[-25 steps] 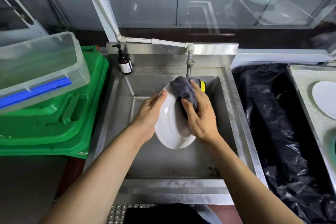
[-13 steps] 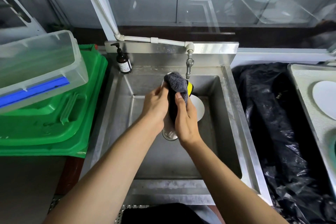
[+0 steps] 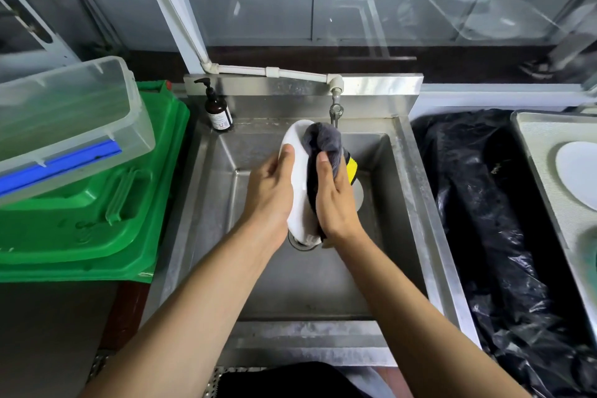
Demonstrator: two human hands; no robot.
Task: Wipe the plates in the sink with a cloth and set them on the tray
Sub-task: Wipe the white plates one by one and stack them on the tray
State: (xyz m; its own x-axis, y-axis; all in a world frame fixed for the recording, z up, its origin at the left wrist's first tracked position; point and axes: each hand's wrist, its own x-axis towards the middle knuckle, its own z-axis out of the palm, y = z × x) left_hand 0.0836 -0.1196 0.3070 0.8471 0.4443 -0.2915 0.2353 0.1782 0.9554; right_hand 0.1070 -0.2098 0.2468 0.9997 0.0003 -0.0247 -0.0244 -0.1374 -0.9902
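Over the steel sink (image 3: 400, 191), we held a white plate (image 3: 298, 178) on edge, our left hand (image 3: 269, 194) gripping its back with the thumb hooked over the rim. Our right hand (image 3: 336, 200) clutched a grey cloth (image 3: 324, 142) with a yellow edge against its face. Another plate (image 3: 576, 171) lay on the tray (image 3: 536, 139) at right.

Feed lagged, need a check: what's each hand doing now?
Left hand: holding the plate on edge.
Right hand: pressing the cloth against the plate.
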